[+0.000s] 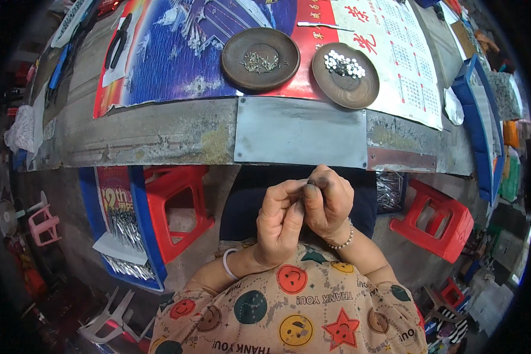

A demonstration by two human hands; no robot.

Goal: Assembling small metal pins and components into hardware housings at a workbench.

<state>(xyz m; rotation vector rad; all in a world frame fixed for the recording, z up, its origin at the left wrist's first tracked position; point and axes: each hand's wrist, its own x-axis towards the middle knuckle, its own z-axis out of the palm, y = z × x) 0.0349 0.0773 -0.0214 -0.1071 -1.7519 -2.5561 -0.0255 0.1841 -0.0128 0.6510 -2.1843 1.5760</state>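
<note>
My left hand (280, 221) and my right hand (329, 200) meet in front of my chest, just off the table's near edge. Both have thumb and fingers pinched together, and the fingertips nearly touch. Whatever they pinch is too small or too hidden to make out. Ahead lies a pale metal plate (301, 133) screwed to the table edge. Beyond it stand a brown round dish (236, 69) with small thin metal pieces (261, 62) and another brown dish (354, 94) with white and dark beads (343, 64).
Black-handled pliers (119, 42) lie at the far left, and tweezers (324, 26) behind the dishes. A printed calendar sheet (177, 74) covers the tabletop. Below stand red stools (180, 206) and a blue tray (153, 236) of metal parts. Another blue tray (481, 130) stands at right.
</note>
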